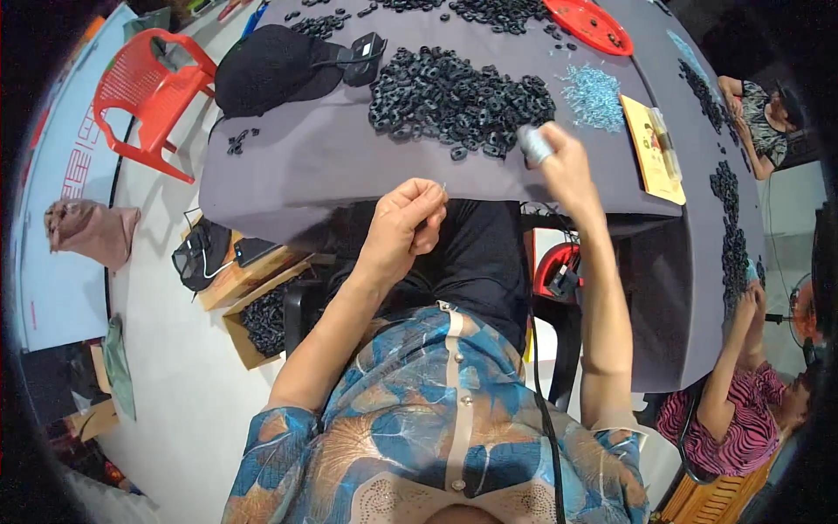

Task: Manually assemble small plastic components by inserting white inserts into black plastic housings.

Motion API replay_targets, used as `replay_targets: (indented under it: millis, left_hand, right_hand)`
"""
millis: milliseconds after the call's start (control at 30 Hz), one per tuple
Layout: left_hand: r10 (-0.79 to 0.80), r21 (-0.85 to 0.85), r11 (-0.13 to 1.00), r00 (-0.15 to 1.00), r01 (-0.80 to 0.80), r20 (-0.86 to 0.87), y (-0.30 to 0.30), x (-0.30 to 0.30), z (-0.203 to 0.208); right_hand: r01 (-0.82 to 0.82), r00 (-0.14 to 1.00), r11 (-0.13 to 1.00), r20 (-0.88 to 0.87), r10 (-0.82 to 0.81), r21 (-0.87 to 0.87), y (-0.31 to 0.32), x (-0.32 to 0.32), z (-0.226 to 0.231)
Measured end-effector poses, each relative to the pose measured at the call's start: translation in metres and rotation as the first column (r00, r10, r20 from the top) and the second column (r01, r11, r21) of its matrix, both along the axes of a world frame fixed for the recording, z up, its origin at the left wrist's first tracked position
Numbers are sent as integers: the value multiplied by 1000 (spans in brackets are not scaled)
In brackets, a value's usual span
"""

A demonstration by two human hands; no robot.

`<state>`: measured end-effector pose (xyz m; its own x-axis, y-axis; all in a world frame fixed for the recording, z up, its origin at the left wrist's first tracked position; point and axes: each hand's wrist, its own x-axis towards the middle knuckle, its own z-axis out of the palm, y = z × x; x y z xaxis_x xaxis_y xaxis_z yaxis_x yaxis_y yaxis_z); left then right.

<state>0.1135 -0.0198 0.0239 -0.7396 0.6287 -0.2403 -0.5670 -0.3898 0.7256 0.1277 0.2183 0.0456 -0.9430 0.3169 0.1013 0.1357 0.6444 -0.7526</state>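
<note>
My left hand [406, 217] is closed in a pinch over my lap, just off the table's near edge. A tiny light-coloured tip pokes out at its fingertips, too small to name. Over the table edge my right hand [566, 170] is curled, somewhat blurred. A pale grey covering or piece [534, 144] shows at its fingers; which of the two I cannot tell. Just beyond that hand lies a heap of small black ring-like plastic parts [454, 100]. To the heap's right is a pile of small light-blue pieces [595, 98].
A black cap [275, 70] and a black device [363, 58] lie at the left. A yellow board [650, 148] and a red tray [589, 24] are to the right. A red chair [153, 96] stands left. Two people [772, 122] [733, 410] sit at the right.
</note>
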Motion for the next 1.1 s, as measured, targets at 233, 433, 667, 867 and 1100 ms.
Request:
replay_targets:
  millis: [233, 433, 667, 867, 1100]
  left_hand:
    - [-45, -9, 999, 997, 44, -60, -4, 3, 6]
    - [-140, 2, 990, 989, 140, -55, -7, 1, 11]
    - [-169, 134, 975, 984, 175, -56, -11, -3, 12]
    - [-108, 109, 985, 970, 134, -220, -5, 4, 13]
    - [-15, -100, 995, 922, -26, -388, 0, 9, 16]
  right_hand:
    - [-408, 912, 788, -168, 374, -461, -83, 36, 9]
    - [-401, 916, 827, -194, 352, -393, -81, 40, 5]
    - [-315, 948, 813, -209, 242, -490, -78, 41, 0]
    - [-330, 938, 817, -264, 226, -473, -77, 44, 2]
    - [-300, 935, 883, -293, 198, -360, -76, 46, 4]
